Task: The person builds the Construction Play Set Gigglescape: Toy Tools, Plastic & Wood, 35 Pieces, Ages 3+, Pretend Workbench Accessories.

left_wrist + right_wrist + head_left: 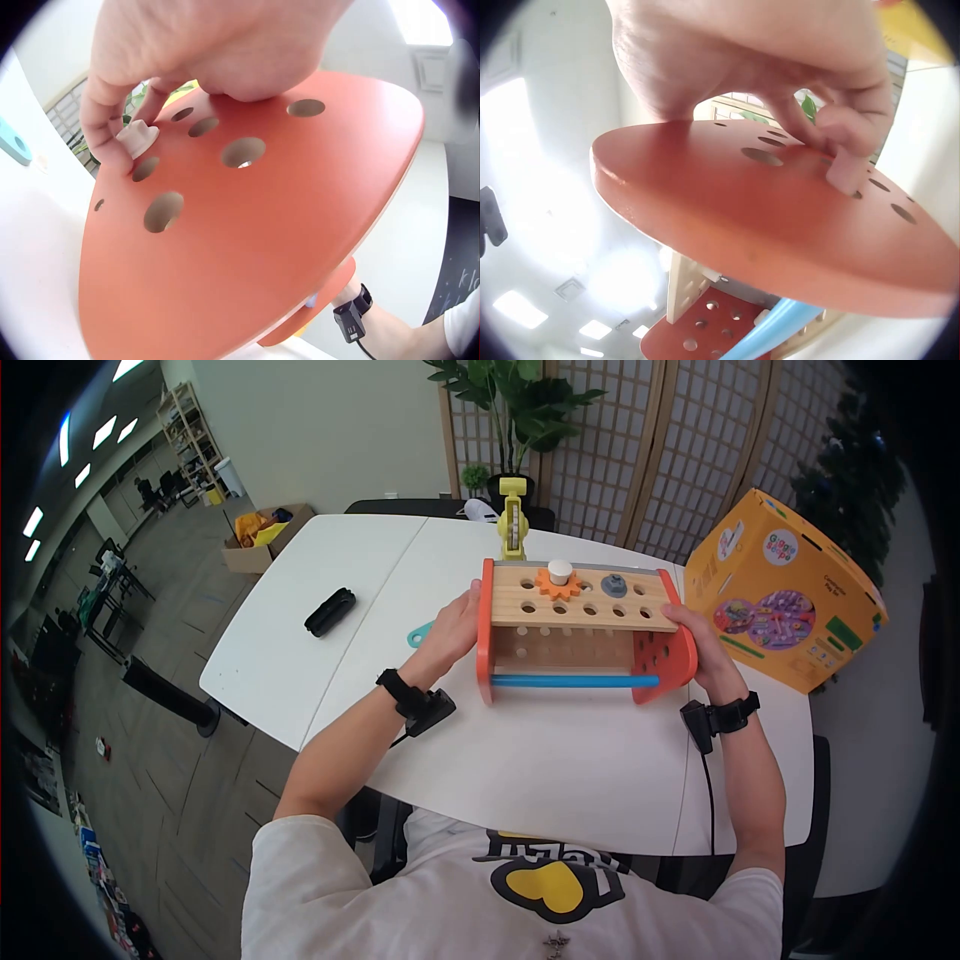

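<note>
A wooden toy bench [585, 600] with red side panels, a holed top and a blue bar [575, 681] is held between both hands. The left hand [450, 632] grips its left panel [262, 225]; in the left wrist view, fingertips surround a small whitish piece [138, 139] at the panel's outer face. The right hand [708, 650] holds the right panel [735, 195] from outside, its fingers bent against the holes. An orange gear [558, 588] under a white knob [560, 568] and a grey-blue piece [614, 585] sit on top.
Behind the bench stands a yellow-green object [513, 525]. A black case [330, 612] lies left on the white table [270, 630], and a teal piece [419, 634] lies beside the left hand. An orange box [790, 595] stands at the right.
</note>
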### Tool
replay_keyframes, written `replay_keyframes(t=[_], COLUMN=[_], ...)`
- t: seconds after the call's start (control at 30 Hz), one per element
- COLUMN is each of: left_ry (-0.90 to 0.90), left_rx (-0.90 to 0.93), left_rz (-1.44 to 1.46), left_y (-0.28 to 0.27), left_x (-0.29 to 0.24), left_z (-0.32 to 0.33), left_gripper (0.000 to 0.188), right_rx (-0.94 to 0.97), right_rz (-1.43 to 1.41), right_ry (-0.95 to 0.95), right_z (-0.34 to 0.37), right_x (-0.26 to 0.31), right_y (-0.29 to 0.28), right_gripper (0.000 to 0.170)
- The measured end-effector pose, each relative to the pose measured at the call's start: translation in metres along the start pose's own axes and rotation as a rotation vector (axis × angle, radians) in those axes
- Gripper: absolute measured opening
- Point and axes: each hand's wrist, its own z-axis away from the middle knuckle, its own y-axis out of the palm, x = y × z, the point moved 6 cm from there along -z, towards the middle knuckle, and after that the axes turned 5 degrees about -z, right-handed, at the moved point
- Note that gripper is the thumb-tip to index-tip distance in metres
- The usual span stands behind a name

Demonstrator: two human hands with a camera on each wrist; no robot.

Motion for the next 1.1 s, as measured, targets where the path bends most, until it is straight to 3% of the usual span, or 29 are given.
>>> replay_keyframes(t=[0.3,0.4,0.5,0.63,0.7,0.8,0.93,1.03,1.1], left_ry=[-0.11,-0.176,-0.087,-0.089,-0.02,-0.054,0.229,0.269,0.237], left_rx=[0.134,0.182,0.119,0.147,0.102,0.06,-0.057,-0.015,0.033], left_rz=[-0.054,0.104,-0.057,-0.287,-0.482,-0.635,-0.886,-0.999,-1.047], left_y=[0.016,0.019,0.022,0.014,0.005,-0.017,-0.032,-0.028,-0.022], left_x=[0.016,0.025,0.017,0.018,0.022,0.009,0.023,0.044,0.044], left_z=[0.001,0.004,0.005,0.0,-0.009,-0.022,-0.052,-0.068,-0.075], left_gripper=[0.086,0.053,0.087,0.083,0.079,0.058,0.028,0.025,0.026], right_rx=[-0.063,-0.054,-0.058,-0.077,-0.097,-0.156,-0.21,-0.354,-0.321], right_rz=[-0.004,-0.004,0.011,0.054,0.139,0.373,0.8,1.07,1.122], right_ry=[0.106,0.125,0.124,0.102,0.052,-0.035,-0.125,-0.5,-0.72], right_z=[0.002,0.001,0.002,0.003,0.003,0.004,0.018,0.05,0.066], right_x=[-0.002,-0.005,-0.006,-0.007,-0.002,0.011,0.047,0.078,0.087], right_y=[-0.009,-0.014,-0.017,-0.02,-0.021,-0.028,-0.022,0.018,0.046], right_gripper=[0.068,0.066,0.065,0.063,0.061,0.059,0.053,0.044,0.04])
